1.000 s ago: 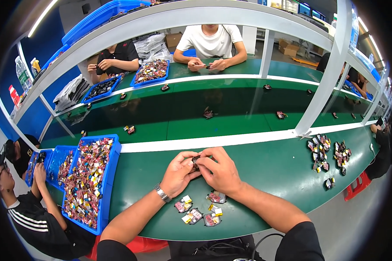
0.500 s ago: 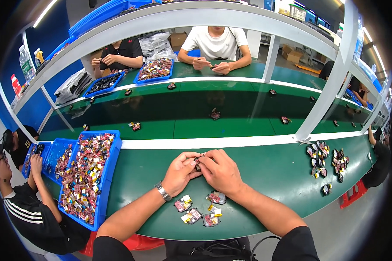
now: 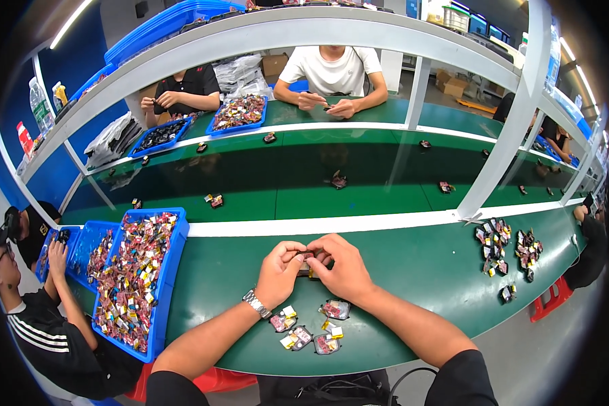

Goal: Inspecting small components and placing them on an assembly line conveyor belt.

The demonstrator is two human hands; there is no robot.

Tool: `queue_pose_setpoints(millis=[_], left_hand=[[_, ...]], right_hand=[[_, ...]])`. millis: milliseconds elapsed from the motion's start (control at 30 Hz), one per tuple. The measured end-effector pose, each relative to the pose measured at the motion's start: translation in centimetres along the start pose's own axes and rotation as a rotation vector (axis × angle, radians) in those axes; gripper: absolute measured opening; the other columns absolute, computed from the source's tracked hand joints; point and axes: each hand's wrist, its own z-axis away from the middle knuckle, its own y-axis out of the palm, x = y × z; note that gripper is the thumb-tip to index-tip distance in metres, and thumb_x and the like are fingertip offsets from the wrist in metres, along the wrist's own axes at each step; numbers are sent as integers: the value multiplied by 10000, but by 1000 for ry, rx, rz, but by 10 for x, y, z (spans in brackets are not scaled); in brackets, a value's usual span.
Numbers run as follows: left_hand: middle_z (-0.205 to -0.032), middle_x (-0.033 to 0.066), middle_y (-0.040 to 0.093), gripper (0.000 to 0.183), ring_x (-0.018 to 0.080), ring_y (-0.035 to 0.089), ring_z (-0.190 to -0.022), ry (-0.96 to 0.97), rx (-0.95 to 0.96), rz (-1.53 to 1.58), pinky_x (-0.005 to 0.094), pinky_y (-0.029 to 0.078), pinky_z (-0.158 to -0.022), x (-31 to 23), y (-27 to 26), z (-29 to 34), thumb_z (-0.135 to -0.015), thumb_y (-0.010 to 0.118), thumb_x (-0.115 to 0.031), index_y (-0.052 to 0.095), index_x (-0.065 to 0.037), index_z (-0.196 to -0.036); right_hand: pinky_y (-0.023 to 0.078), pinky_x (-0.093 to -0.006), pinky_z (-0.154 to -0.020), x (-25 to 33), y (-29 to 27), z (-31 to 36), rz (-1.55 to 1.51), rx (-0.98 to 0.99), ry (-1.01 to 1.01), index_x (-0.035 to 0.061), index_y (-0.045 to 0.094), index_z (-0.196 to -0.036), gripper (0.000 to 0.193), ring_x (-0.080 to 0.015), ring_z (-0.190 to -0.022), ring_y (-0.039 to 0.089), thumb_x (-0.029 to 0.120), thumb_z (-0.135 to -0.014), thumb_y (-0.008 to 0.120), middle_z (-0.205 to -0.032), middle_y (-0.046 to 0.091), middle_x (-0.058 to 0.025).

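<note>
Both my hands hold one small electronic unit (image 3: 308, 265), a dark casing with a reddish circuit board and a bit of yellow, above the green bench (image 3: 223, 271). My left hand (image 3: 277, 276), with a metal watch at the wrist, grips its left side. My right hand (image 3: 345, 269) grips the right side, its thumb pressing on the top. Fingers partly hide the unit. Between my forearms lie several similar units, among them an open casing (image 3: 335, 309) and another (image 3: 327, 344), with red boards and white-and-yellow blocks.
A blue tray (image 3: 176, 254) heaped with red boards stands left, near a seated co-worker (image 3: 47, 338). Piled units (image 3: 494, 243) lie right. Beyond the white rail (image 3: 318, 222), a green conveyor (image 3: 243, 196) carries scattered units. A grey post (image 3: 504, 135) rises right; co-workers sit opposite.
My fingers have shifted around the unit, and more of its reddish board shows beneath my thumbs. Units on the conveyor have moved slightly to the right.
</note>
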Motion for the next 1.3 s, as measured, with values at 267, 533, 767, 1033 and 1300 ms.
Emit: queue_pose_setpoints(millis=[267,533,767,1033,1300], left_hand=[[-1194,153,625,253,192,628,-1083,116,-70,64,301,519,-905,-3,4,-7,-965,503,-20,501,20,-1215],[-1125,118,667,234,203,669,-1029,273,-1,-387,296,555,-818,-8,-16,-6,-950,547,-47,572,33,-1168],[-1021,137,656,307,179,659,-810,289,87,54,276,535,-686,-23,-22,-3,-1001,509,-198,520,8,-1228],[-803,64,598,184,97,588,-638,185,80,-1,208,465,-530,-30,-19,6,-957,593,-155,517,-27,-1067],[-770,16,537,109,64,491,-603,121,41,95,210,401,-511,-30,-17,5,-948,560,-122,505,-44,-1002]], right_hand=[[534,-283,-647,-89,-37,-45,-215,-208,297,11,641,-946,161,-125,-721,653,54,-812,718,-832,675,-80],[528,-336,-788,-92,-68,-60,437,-508,127,36,659,-1052,252,-263,-939,640,8,-802,683,-1038,641,-129],[512,-381,-850,-8,-24,-38,567,-23,-747,287,614,-1274,584,-260,-1039,593,5,-763,640,-1296,542,-88],[479,-383,-919,-15,-21,-38,721,111,-854,313,530,-1297,611,-255,-1143,534,32,-766,642,-1413,460,-74],[454,-397,-965,-13,-16,-33,855,91,-837,350,526,-1285,525,-252,-1197,496,149,-807,608,-1456,421,-55]])
